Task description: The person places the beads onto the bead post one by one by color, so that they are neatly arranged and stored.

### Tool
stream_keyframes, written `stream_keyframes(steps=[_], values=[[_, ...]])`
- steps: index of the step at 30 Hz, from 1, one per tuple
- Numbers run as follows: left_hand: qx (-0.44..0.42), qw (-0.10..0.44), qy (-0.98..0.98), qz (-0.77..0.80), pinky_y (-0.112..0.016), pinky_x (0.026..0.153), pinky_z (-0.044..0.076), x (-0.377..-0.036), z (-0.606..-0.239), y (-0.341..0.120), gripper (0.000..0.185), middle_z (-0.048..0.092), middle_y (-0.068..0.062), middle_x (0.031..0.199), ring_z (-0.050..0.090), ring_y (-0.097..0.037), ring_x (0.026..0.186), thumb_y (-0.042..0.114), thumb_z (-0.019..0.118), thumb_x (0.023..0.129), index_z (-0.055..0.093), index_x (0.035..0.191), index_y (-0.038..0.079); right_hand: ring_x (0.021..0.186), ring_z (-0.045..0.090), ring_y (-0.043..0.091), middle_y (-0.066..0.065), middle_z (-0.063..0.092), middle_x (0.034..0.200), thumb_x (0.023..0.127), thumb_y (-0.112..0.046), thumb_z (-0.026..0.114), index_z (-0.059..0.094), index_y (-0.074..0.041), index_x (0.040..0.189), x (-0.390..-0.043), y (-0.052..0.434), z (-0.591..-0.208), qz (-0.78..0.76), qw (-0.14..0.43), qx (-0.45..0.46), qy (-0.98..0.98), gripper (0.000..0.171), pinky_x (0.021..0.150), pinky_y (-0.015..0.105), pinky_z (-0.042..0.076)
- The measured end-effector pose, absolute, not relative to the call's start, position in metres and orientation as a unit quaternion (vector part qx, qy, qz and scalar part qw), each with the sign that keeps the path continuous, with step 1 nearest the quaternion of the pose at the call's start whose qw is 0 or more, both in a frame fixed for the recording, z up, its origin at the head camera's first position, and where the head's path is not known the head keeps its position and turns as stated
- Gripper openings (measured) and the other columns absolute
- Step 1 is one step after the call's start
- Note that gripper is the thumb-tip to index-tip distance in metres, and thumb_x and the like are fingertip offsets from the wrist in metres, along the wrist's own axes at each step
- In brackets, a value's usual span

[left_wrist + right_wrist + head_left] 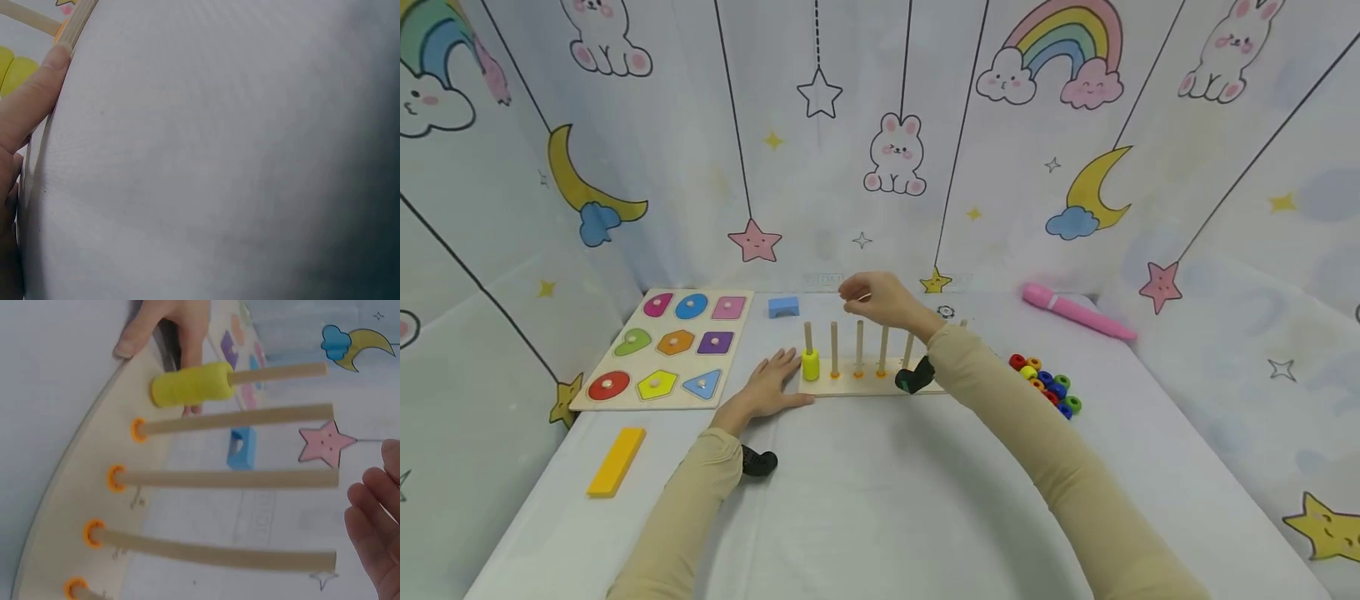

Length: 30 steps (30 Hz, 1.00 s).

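- Peg board (850,387): its right end is covered in the head view by the right forearm and a black wrist-worn device (916,377); the count of pegs past the fifth cannot be confirmed there. The right wrist view cuts the board off at the lower edge.
- Left wrist view: almost wholly white table cover (237,162); only one finger (34,94), a strip of the board edge and a blurred yellow patch show in the upper left corner.
- Right hand's (880,298) fingertips: small and partly turned away in the head view; whether anything sits between them cannot be told. The right wrist view shows only fingers (375,515) at the frame edge, loosely extended, slightly apart, holding nothing visible.
- Right hand pose: raised above the tops of the middle pegs, wrist bent, forearm crossing the board's right end from the near right.
- Left hand (767,385) pose: flat on the table, fingers straight and spread a little, fingertips touching the board's left end just beside the yellow beads (810,365).
- Yellow beads: stacked on the leftmost peg, resting at its base; the other pegs seen are bare, each with an orange ring at its foot.
- Loose beads (1047,384): a mixed-colour cluster on the table right of the board, near the right forearm.
- Elsewhere on the table: shape puzzle (666,346) to the left, yellow block (617,461) in front of it, blue block (783,307) behind the board, pink pen-like item (1075,311) at far right.
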<state>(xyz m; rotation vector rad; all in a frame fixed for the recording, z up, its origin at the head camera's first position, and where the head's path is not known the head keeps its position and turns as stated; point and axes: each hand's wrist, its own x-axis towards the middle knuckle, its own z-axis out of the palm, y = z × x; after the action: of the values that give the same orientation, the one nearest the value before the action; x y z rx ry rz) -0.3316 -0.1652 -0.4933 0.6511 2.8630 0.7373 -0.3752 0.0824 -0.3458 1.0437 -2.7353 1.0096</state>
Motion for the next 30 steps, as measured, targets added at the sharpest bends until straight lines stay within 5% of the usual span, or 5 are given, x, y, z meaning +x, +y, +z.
stream_keyframes(steps=[14, 30], values=[[0.222, 0.049, 0.940, 0.254, -0.053, 0.114, 0.000, -0.335, -0.497, -0.164, 0.089, 0.016, -0.023, 0.153, 0.006, -0.039, 0.141, 0.047, 0.068, 0.083, 0.030, 0.145, -0.003, 0.100, 0.063, 0.027, 0.015, 0.067, 0.106, 0.091, -0.013, 0.061, 0.065, 0.000, 0.110, -0.387, 0.229, -0.341, 0.302, 0.081, 0.206, -0.927, 0.023, 0.087, 0.042, 0.051], [0.223, 0.054, 0.940, 0.252, -0.053, 0.114, 0.000, -0.334, -0.500, -0.166, 0.089, 0.015, -0.023, 0.153, 0.006, -0.039, 0.141, 0.048, 0.067, 0.083, 0.029, 0.145, -0.004, 0.097, 0.060, 0.029, 0.016, 0.064, 0.109, 0.095, -0.015, 0.057, 0.060, 0.001, 0.117, -0.351, 0.340, -0.405, 0.269, -0.013, 0.110, -0.957, 0.027, 0.087, 0.045, 0.051]])
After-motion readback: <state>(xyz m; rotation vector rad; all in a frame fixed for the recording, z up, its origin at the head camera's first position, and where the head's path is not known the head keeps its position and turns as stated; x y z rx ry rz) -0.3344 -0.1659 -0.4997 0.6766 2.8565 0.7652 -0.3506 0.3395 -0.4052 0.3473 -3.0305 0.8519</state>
